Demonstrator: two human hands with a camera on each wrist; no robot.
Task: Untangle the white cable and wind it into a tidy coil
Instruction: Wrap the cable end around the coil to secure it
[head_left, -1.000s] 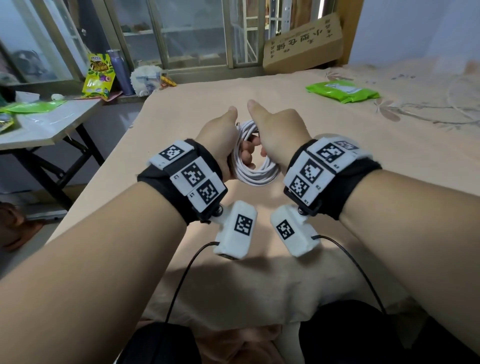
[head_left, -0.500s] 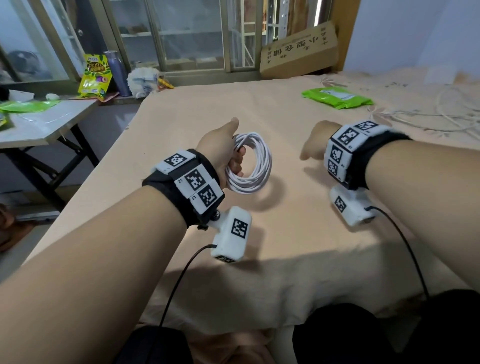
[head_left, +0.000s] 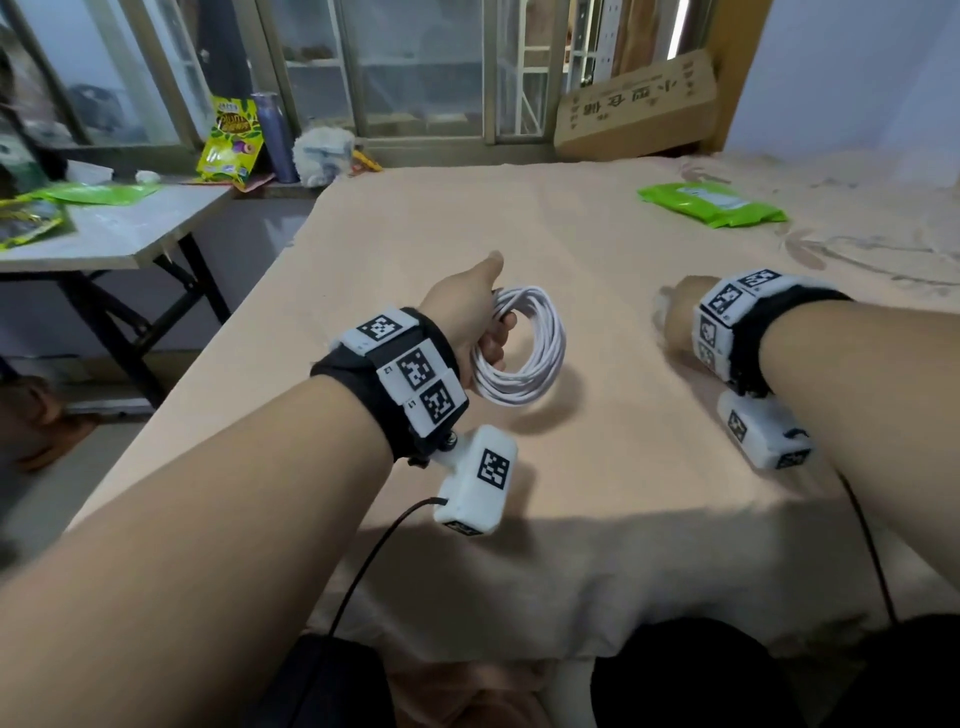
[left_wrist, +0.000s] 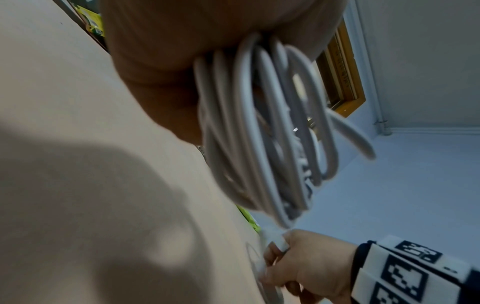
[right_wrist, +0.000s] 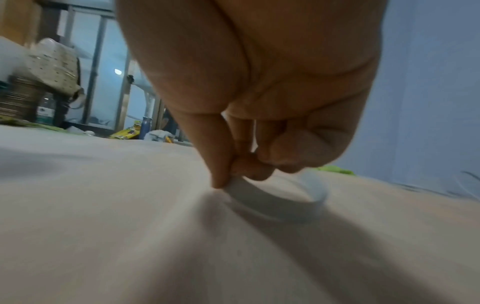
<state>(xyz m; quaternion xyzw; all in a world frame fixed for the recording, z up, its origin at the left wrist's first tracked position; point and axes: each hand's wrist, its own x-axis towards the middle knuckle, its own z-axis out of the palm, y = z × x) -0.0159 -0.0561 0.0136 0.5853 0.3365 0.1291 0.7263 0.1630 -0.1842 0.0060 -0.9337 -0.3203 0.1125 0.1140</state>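
The white cable (head_left: 524, 348) is wound into a round coil of several loops, held upright just above the beige cloth. My left hand (head_left: 478, 322) grips the coil's left side, fingers curled through the loops; the left wrist view shows the loops (left_wrist: 259, 133) hanging from the palm. My right hand (head_left: 675, 312) is down on the cloth to the right, apart from the coil. Its thumb and forefinger (right_wrist: 233, 168) pinch a short flat white strip (right_wrist: 272, 197) that curves on the cloth. The left wrist view also shows the right hand (left_wrist: 306, 267) with something white at its fingers.
The beige cloth covers the table (head_left: 571, 467) and hangs over the near edge. A green packet (head_left: 711, 205) lies at the back right, a cardboard box (head_left: 639, 109) leans by the window. A grey side table (head_left: 104, 228) with bags stands to the left.
My right hand has let go of the coil, moved right and dropped to the cloth, where it now pinches the white strip. The left hand holds the coil alone.
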